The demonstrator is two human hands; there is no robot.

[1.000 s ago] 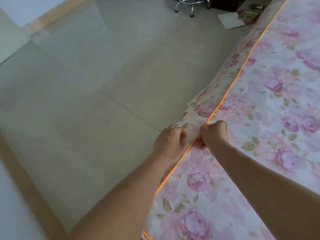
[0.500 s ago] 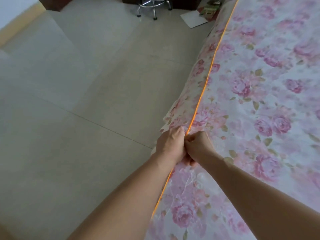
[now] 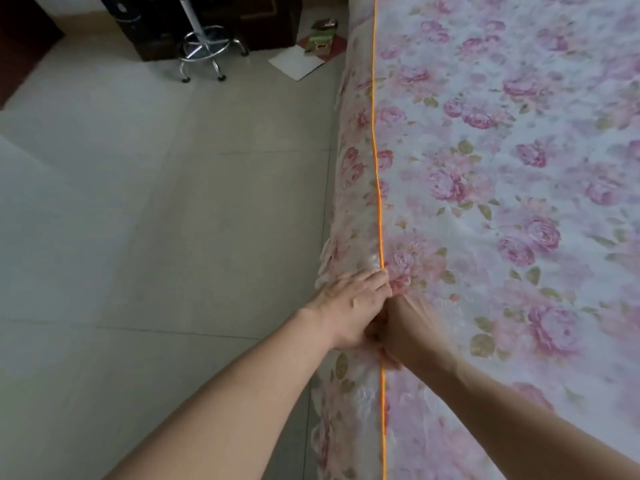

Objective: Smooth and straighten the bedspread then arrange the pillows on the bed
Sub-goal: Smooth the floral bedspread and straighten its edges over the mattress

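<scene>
The floral bedspread fills the right half of the frame. Its orange piping runs top to bottom along the bed edge and bows slightly above the hands. At lower centre the left hand lies with fingers fairly straight on the side drop, tips at the piping. The right hand touches it, blurred, and looks curled round a gather of cloth beside the piping. I judge this to be seam-straightening. I would pull the gather outward in line with the piping, press the drop flat, then work along the edge in short pulls. No pillows show. The tiled floor fills the left, with a chrome stool and papers at the top.
</scene>
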